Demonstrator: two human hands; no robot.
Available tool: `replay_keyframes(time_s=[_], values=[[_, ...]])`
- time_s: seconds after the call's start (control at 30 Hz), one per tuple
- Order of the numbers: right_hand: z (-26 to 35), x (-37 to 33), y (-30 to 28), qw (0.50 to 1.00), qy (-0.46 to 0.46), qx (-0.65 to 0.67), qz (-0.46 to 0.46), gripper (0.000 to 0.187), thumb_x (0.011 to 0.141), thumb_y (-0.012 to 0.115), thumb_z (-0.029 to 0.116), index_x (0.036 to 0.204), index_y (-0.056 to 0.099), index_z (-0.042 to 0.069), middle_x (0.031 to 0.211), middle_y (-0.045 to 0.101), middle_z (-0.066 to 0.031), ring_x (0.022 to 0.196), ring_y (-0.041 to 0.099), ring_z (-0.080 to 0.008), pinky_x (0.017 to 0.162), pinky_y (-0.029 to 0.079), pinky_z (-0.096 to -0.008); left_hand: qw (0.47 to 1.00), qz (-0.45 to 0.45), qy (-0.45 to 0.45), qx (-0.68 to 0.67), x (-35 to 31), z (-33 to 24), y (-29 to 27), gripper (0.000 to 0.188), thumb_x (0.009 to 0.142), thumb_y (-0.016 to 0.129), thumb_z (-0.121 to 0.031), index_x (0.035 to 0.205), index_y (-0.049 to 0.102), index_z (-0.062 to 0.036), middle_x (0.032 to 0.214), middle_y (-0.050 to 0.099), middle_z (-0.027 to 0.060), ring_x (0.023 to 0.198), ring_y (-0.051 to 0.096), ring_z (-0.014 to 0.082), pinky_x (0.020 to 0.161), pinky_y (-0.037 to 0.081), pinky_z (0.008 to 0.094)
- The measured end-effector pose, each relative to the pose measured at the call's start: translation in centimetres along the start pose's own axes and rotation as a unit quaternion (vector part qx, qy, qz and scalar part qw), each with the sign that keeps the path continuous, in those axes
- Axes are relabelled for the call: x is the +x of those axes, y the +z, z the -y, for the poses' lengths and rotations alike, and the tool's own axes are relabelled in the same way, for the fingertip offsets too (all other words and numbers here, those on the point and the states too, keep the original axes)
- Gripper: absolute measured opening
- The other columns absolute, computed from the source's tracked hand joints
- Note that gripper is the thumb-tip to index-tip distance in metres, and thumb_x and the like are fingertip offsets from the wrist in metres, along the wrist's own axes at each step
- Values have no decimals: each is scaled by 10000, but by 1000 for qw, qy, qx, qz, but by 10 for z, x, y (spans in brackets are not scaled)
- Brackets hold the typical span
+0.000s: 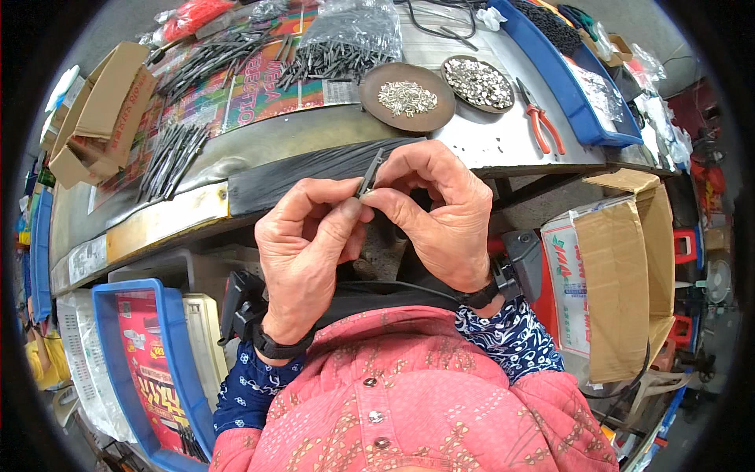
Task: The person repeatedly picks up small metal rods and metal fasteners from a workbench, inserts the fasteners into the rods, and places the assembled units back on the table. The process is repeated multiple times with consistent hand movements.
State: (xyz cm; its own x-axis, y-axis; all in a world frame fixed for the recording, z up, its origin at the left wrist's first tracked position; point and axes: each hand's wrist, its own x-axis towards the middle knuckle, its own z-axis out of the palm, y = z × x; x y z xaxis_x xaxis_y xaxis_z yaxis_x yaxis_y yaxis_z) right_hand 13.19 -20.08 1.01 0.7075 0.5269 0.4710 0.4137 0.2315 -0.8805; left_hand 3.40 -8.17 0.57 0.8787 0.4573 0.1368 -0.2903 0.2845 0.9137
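Observation:
In front of my chest, over the table's near edge, my left hand (311,232) pinches a short, slim black part (370,173) between thumb and fingers. The part tilts upward, its top end showing above the fingertips. My right hand (440,212) is closed in a pinch, its thumb and fingertips meeting the left thumb at the part's lower end. Whatever small piece sits between the right fingertips is hidden. Beyond the hands are a brown dish (407,118) of small silvery metal pins and a second dish (503,105) of small shiny pieces.
Orange-handled pliers (543,130) lie right of the dishes. Black sticks (174,157) lie at left, more (342,67) under a clear bag. A blue bin (562,71) stands far right. Cardboard boxes (102,110) (621,291) flank me; a blue tray (174,315) sits lower left.

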Motion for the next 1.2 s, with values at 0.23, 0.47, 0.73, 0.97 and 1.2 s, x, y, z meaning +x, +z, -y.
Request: replay_keyframes(time_s=[0.23, 0.47, 0.73, 0.97, 1.2], values=[[6, 16, -16, 959, -158, -236, 24, 336, 672, 851, 101, 888, 613, 2, 744, 614, -26, 676, 620, -92, 600, 520, -232, 959, 21, 116, 256, 4, -10, -5, 108, 865, 611, 74, 951, 662, 32, 770, 624, 35, 681, 576, 70, 600, 461, 195], [5, 17, -18, 943, -178, -276, 42, 288, 658, 842, 74, 829, 624, -3, 724, 609, -48, 633, 617, -122, 559, 502, -250, 970, 9, 94, 222, 4, -3, -3, 105, 884, 609, 49, 975, 654, 27, 762, 611, 4, 636, 532, 46, 559, 433, 186], [-6, 9, 2, 957, -210, -201, 7, 178, 738, 732, -27, 888, 642, 4, 758, 636, -79, 629, 602, -190, 556, 480, -280, 996, 0, 71, 60, 3, 6, -3, 130, 913, 595, 22, 1033, 639, 2, 779, 633, 23, 585, 497, 36, 500, 384, 182], [-16, 8, 6, 947, -244, -210, 10, 226, 710, 724, -15, 889, 588, 11, 761, 604, -114, 660, 596, -300, 596, 493, -366, 997, -6, 66, 34, 0, 8, -4, 126, 918, 589, 21, 1032, 637, -3, 783, 637, 25, 586, 491, 34, 500, 375, 182], [-20, 8, 8, 929, -271, -250, 7, 192, 721, 717, 12, 852, 577, 11, 725, 583, -116, 625, 576, -300, 562, 470, -376, 998, -7, 66, 12, 1, 10, -3, 122, 922, 593, 13, 1033, 638, -7, 749, 593, -7, 581, 471, 28, 492, 351, 182]])
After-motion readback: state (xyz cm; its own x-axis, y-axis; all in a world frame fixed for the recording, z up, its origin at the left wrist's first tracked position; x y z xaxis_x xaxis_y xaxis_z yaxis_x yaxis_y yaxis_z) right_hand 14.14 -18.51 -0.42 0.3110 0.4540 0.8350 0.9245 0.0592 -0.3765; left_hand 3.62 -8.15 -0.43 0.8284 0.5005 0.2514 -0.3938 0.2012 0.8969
